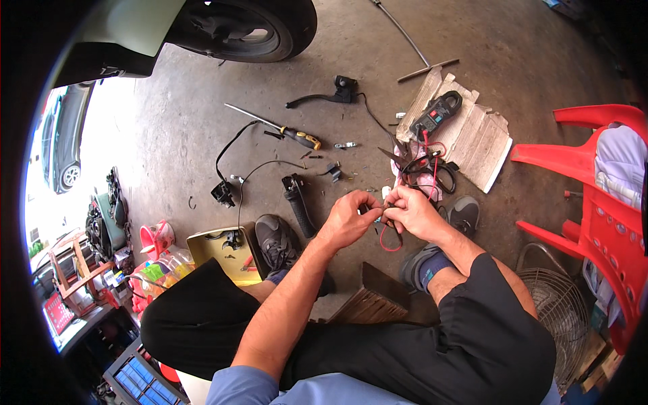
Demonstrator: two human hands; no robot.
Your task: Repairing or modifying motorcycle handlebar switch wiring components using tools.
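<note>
My left hand [350,217] and my right hand [413,212] meet in front of my knees, fingertips pinched almost together. A small dark thing, perhaps a wire end, shows between them; the fingers hide most of it. From under my right hand a thin red test lead [387,247] loops down. Just beyond lie black-handled scissors [407,160] with open blades, on a pinkish cloth [426,181] among tangled leads. A black clamp meter [442,111] with a red lead plugged in rests on a flattened piece of cardboard [478,138].
A brake lever [331,94], a yellow-black screwdriver [301,138], a handlebar grip [299,202] and a switch housing [223,194] lie on the floor. A yellowish tray [202,248] stands left of my foot. At right are a red chair [611,223] and a fan [553,297]; a tyre [297,30] stands ahead.
</note>
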